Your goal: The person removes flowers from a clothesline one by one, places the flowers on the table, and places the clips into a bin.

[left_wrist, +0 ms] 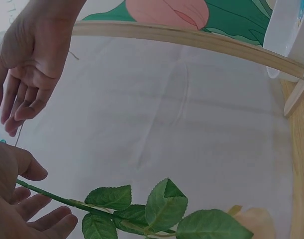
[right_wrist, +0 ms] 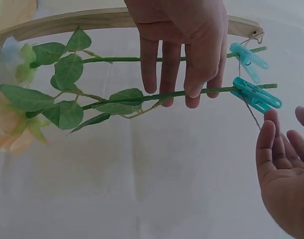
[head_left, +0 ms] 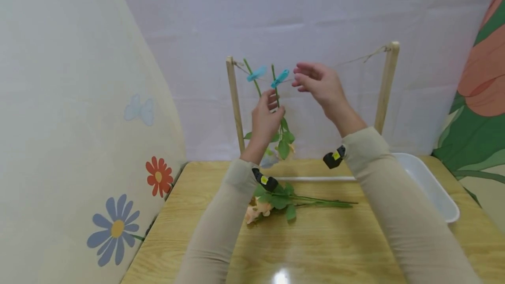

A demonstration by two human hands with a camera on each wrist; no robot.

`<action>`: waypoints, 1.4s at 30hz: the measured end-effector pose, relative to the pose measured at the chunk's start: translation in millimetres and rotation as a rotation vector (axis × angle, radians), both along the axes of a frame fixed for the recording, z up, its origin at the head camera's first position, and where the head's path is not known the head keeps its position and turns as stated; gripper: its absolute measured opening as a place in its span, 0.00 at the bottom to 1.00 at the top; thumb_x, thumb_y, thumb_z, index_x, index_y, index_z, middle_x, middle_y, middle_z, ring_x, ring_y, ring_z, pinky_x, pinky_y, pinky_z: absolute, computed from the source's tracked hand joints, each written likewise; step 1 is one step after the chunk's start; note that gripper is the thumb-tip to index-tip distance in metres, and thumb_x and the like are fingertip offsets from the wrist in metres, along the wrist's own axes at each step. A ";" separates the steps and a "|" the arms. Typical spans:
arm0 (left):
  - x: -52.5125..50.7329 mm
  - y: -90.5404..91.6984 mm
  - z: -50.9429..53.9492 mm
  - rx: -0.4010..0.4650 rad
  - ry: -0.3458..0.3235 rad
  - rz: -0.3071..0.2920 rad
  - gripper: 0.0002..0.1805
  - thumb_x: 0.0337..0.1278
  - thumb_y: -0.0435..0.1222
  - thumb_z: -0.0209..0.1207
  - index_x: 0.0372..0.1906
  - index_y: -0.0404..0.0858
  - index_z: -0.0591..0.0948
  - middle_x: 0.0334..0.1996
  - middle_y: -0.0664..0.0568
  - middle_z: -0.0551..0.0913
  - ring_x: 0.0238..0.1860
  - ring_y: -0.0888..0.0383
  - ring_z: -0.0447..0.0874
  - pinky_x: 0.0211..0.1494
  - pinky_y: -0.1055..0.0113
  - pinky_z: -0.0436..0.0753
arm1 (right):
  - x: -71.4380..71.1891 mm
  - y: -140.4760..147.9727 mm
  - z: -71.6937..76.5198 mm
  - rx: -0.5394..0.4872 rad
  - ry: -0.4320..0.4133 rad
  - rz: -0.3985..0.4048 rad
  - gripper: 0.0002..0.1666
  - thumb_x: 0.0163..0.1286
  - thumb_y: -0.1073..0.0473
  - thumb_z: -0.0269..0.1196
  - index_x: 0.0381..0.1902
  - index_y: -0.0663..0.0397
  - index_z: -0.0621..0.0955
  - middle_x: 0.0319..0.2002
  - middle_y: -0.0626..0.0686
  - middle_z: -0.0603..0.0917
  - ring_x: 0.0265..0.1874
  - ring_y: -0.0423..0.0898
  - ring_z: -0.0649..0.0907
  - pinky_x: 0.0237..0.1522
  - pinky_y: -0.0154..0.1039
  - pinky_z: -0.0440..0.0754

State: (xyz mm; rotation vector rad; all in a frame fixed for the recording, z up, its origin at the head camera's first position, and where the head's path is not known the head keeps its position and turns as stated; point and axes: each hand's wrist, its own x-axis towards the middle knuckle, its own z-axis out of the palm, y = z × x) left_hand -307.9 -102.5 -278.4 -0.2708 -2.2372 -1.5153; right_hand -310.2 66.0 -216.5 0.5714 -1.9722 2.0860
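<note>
Two artificial roses hang heads down from a string [right_wrist: 253,115], each stem held by a turquoise clothespin. The nearer clothespin [head_left: 280,78] grips the right-hand stem [left_wrist: 67,201]; another clothespin [head_left: 257,73] sits to its left. My left hand [head_left: 268,115] is around the right-hand stem below its clothespin, thumb and fingers apart with the stem between them. To the right of that clothespin, my right hand [head_left: 321,84] is raised with loosely bent fingers and nothing in them. Its fingertips are close to the string; whether they touch it, I cannot tell.
A wooden frame with a left post [head_left: 235,104] and right post [head_left: 387,86] carries the string. More peach roses [head_left: 258,211] lie on the wooden table [head_left: 315,249], under my left forearm. A white tray [head_left: 428,183] stands at the right, partly behind my right sleeve.
</note>
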 end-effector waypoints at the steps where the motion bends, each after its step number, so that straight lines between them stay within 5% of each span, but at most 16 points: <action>1: -0.5 0.5 -0.3 0.005 0.003 0.001 0.29 0.64 0.32 0.60 0.70 0.39 0.72 0.62 0.44 0.81 0.60 0.47 0.82 0.61 0.61 0.83 | -0.2 -2.1 0.6 -0.003 -0.006 0.001 0.24 0.74 0.66 0.61 0.66 0.65 0.75 0.60 0.64 0.81 0.40 0.42 0.86 0.46 0.34 0.86; 12: -1.0 3.7 -5.0 0.073 0.012 0.015 0.25 0.64 0.28 0.59 0.66 0.38 0.75 0.57 0.46 0.85 0.55 0.50 0.84 0.53 0.64 0.86 | -3.0 -21.8 4.5 -0.047 -0.069 -0.010 0.25 0.72 0.69 0.61 0.65 0.70 0.75 0.58 0.67 0.81 0.35 0.40 0.85 0.47 0.36 0.87; 20: 0.9 5.1 -4.7 0.024 0.093 0.046 0.18 0.65 0.27 0.59 0.59 0.36 0.79 0.49 0.44 0.87 0.47 0.48 0.87 0.48 0.62 0.87 | -4.8 -30.6 4.3 -0.078 -0.065 -0.019 0.23 0.69 0.71 0.64 0.61 0.71 0.77 0.43 0.57 0.85 0.32 0.40 0.85 0.45 0.35 0.87; 29: 2.7 2.0 -3.9 0.020 0.117 0.037 0.18 0.67 0.29 0.59 0.60 0.37 0.79 0.48 0.45 0.87 0.47 0.48 0.87 0.46 0.62 0.87 | -1.2 -37.0 6.1 -0.079 -0.059 -0.059 0.21 0.69 0.69 0.66 0.58 0.71 0.79 0.40 0.53 0.85 0.33 0.40 0.85 0.46 0.35 0.87; 36: 3.4 0.6 -3.3 0.018 0.160 0.032 0.18 0.65 0.27 0.60 0.58 0.36 0.80 0.46 0.44 0.88 0.45 0.48 0.87 0.47 0.62 0.87 | -1.1 -39.8 7.4 -0.066 -0.080 -0.153 0.11 0.70 0.67 0.66 0.48 0.65 0.84 0.33 0.50 0.85 0.28 0.39 0.84 0.38 0.31 0.86; 42: 7.8 0.1 -2.5 -0.002 0.173 0.030 0.19 0.65 0.27 0.60 0.60 0.36 0.80 0.47 0.44 0.88 0.46 0.49 0.87 0.45 0.64 0.87 | -0.1 -36.8 8.7 -0.158 -0.061 -0.212 0.08 0.69 0.65 0.66 0.45 0.62 0.85 0.32 0.51 0.85 0.26 0.39 0.83 0.34 0.29 0.83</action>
